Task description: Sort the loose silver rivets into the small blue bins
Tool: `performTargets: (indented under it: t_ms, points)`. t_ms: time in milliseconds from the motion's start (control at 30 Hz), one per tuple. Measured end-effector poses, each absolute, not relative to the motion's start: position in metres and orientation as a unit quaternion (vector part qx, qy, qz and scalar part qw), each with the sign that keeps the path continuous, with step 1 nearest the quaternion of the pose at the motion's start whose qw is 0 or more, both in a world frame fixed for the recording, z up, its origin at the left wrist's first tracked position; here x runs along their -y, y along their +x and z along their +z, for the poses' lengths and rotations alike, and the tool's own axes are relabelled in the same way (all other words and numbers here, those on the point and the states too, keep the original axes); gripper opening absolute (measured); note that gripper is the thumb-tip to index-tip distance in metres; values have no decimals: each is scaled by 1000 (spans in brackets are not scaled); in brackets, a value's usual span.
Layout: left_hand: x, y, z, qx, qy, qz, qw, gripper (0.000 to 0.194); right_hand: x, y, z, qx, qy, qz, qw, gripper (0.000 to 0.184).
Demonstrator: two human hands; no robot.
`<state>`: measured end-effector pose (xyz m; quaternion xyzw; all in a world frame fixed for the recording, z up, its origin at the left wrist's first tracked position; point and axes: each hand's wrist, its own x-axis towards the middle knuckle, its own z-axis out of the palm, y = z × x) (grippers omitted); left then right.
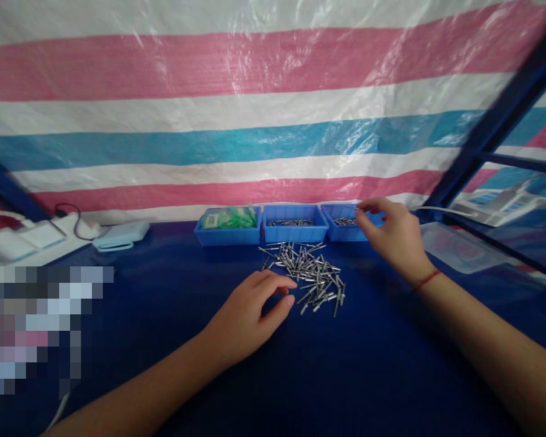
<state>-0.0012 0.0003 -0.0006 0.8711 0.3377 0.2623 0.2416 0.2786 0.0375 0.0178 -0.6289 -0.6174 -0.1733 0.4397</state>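
A loose pile of small silver rivets (310,273) lies on the dark blue table cover (300,376). My left hand (250,315) rests on the cover at the pile's left edge, fingers curled with thumb and fingers close together; whether a rivet is between them is hidden. My right hand (391,237) is raised at the right blue bin (346,229), fingertips pinched on a thin rivet over its rim. The middle blue bin (293,232) holds rivets, and the left blue bin (227,233) holds green packets.
A striped pink, white and blue tarp (255,121) hangs behind the table. A white power strip with cables (79,227) and a pale blue device (118,235) sit at the left. A clear plastic lid (459,246) and a dark blue frame post (491,127) stand at the right.
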Motion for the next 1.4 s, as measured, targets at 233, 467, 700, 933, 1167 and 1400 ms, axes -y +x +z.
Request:
performTargets:
  t_ms: [233,467,700,933,1167,1400]
  points:
    - [-14,-4,-9,-391,879,255,98,29,-31,255,4,714,-562,-168,383,17]
    - [-20,-8,-15,-420,885,193,60,48,-18,217,-14,804,-525,-34,277,38]
    - [-20,-6,-14,-415,895,147,69,50,-12,209,-21,798,-520,49,301,44]
    - [-17,-7,-9,-383,910,131,90,53,-1,193,-13,806,-470,142,331,37]
    - [2,3,-5,-313,933,142,104,65,-2,190,-6,683,-480,334,437,33]
    - [-3,5,-6,-293,934,186,78,24,-1,189,0,652,-497,343,459,32]
